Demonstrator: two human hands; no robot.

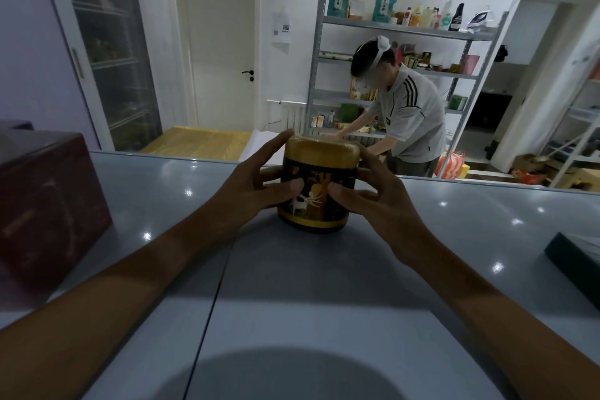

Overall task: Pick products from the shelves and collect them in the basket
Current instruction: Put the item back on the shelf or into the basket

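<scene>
We've got the gold-lidded tin clasped from both sides, left hand and right hand curled round it, its base on the grey shelf; no basket in view. The walls look slick; a loose squeeze on the lift could let it slip, or the lid could pop free.

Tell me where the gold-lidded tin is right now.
In the head view, the gold-lidded tin stands centre frame on the grey shelf surface, gripped by the left hand and right hand; a dark red box sits far left.
</scene>
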